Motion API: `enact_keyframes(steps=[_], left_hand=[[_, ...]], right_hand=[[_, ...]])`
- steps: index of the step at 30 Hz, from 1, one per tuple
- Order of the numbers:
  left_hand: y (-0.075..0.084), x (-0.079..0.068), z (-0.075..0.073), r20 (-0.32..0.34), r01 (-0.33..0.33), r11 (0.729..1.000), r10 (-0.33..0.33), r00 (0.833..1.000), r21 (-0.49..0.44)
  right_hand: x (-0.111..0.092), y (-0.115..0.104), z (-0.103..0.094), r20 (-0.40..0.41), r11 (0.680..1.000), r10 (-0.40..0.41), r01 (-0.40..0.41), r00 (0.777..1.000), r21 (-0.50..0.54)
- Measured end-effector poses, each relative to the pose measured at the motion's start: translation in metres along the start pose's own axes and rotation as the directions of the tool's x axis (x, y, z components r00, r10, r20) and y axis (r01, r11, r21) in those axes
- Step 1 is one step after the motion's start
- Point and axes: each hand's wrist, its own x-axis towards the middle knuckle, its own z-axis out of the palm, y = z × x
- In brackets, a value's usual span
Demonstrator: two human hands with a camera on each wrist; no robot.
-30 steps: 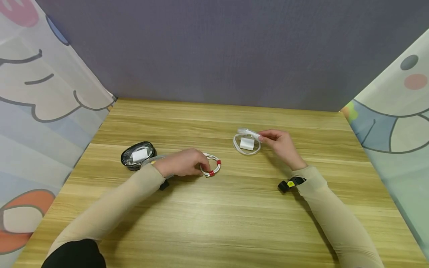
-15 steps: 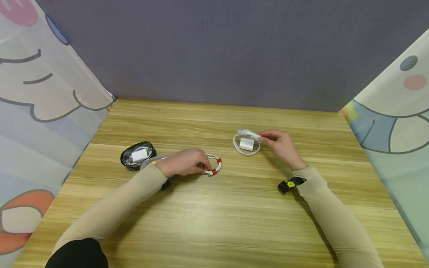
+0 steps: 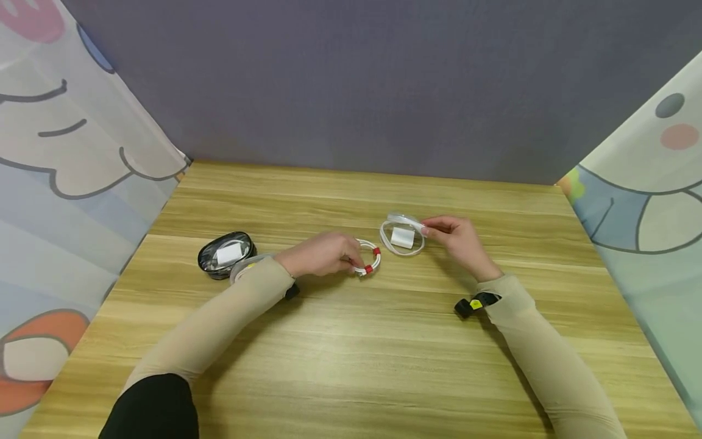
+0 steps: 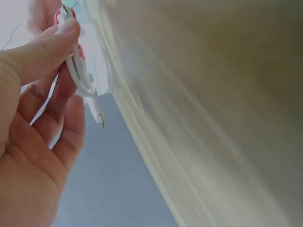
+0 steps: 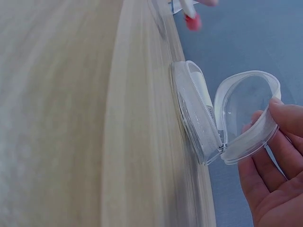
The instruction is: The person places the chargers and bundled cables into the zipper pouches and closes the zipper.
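My left hand pinches a coiled white cable bound with red ties, held just above the table. In the left wrist view the thumb presses the cable near one plug, and another metal-tipped plug hangs below the fingers. Over on the right, my right hand grips the raised lid of a clear zippered case with white edging. The right wrist view shows that lid tilted up and the base on the table. Inside the base lies a white charger block.
At the left stands a black-edged clear case with a white block inside. Another clear case sits beside it, partly hidden behind my left forearm. A grey partition rises along the wooden table's back edge.
My left hand has carried the coiled cable right and slightly away from me, closer to the open case. My right hand stays at the lid, almost unmoved.
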Motion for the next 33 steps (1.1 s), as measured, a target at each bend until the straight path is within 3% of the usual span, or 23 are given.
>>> enact_keyframes(steps=[6, 13, 18, 24, 33], left_hand=[[0.001, 0.027, -0.001, -0.033, -0.011, 0.999, 0.012, 0.999, 0.038], [0.006, 0.055, 0.0, -0.02, -0.02, 0.999, 0.021, 1.0, 0.049], [0.005, 0.07, 0.004, -0.004, 0.006, 0.999, -0.006, 1.0, 0.046], [0.001, 0.08, 0.007, -0.015, 0.025, 0.996, -0.024, 1.0, 0.087], [0.003, 0.083, 0.007, -0.064, 0.071, 0.984, -0.062, 0.996, 0.163]], right_hand=[[0.0, -0.001, 0.001, 0.005, 1.0, 0.002, -0.002, 1.0, 0.006], [0.009, 0.028, 0.003, -0.001, 0.998, -0.007, 0.007, 1.0, 0.055], [0.01, 0.036, 0.002, 0.009, 0.996, 0.0, -0.001, 1.0, 0.084], [0.01, 0.038, 0.004, 0.014, 0.995, 0.004, -0.005, 1.0, 0.098], [0.011, 0.032, 0.005, 0.019, 0.994, 0.046, -0.048, 0.999, 0.103]])
